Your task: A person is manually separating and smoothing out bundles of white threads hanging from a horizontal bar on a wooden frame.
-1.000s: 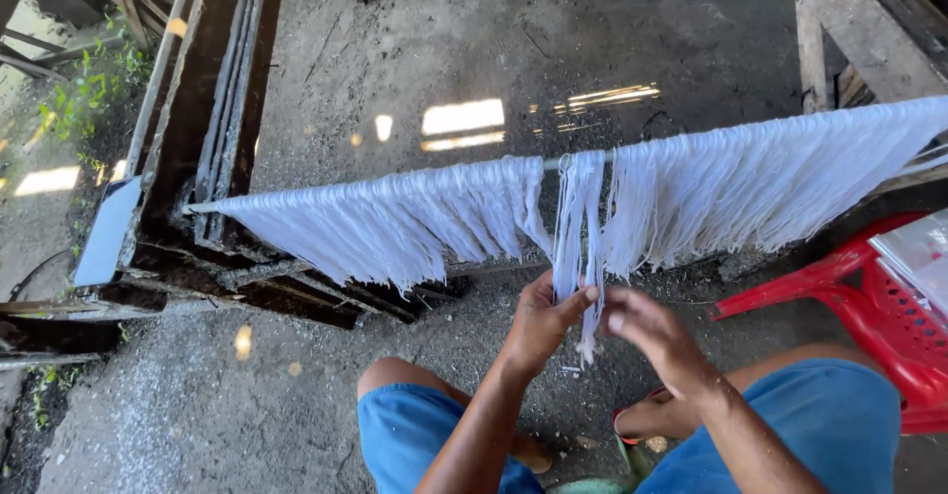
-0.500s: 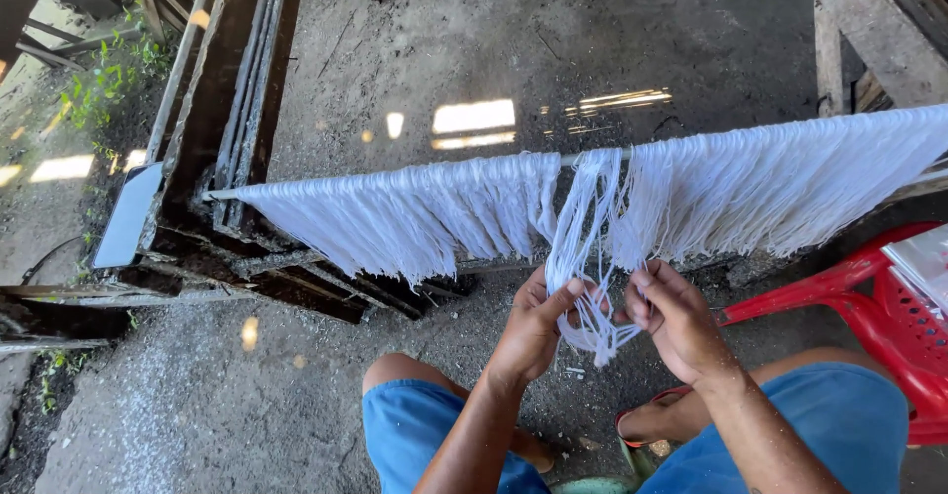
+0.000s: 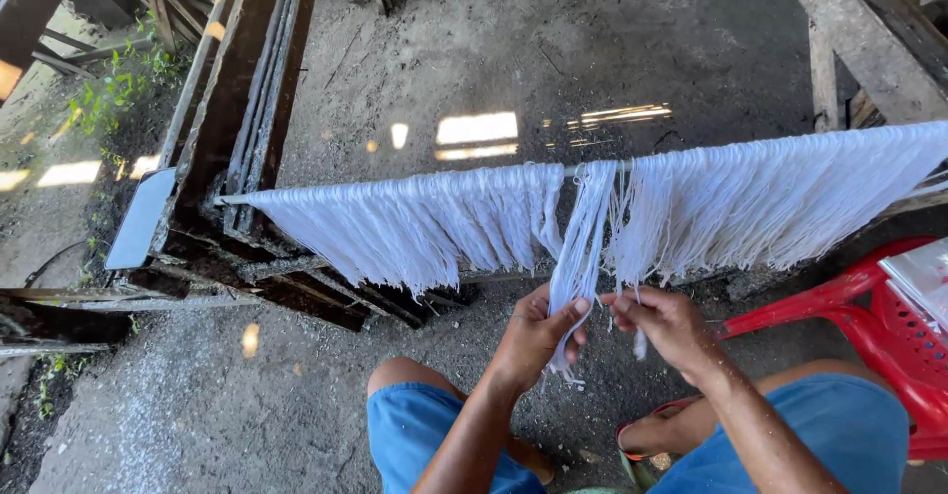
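A long row of white noodle strands (image 3: pixel 415 222) hangs over a thin horizontal rod (image 3: pixel 229 199) in front of me. One separate bundle of strands (image 3: pixel 583 247) hangs down in the gap at the middle. My left hand (image 3: pixel 538 331) grips this bundle near its lower end, thumb pressed over it. My right hand (image 3: pixel 664 321) is just to its right, fingertips pinching a few strands beside the bundle. My knees in blue shorts (image 3: pixel 425 435) are below the hands.
A red plastic chair (image 3: pixel 869 306) stands at the right. A dark wooden frame (image 3: pixel 227 138) with a phone-like flat object (image 3: pixel 138 219) leaning on it is at the left. Wooden beams (image 3: pixel 869 30) are at the upper right. Gritty concrete floor lies beneath.
The bundle was spread and looped between both hands; now it hangs straight and gathered in my left hand. My right hand has shifted to pinching a few strands beside it.
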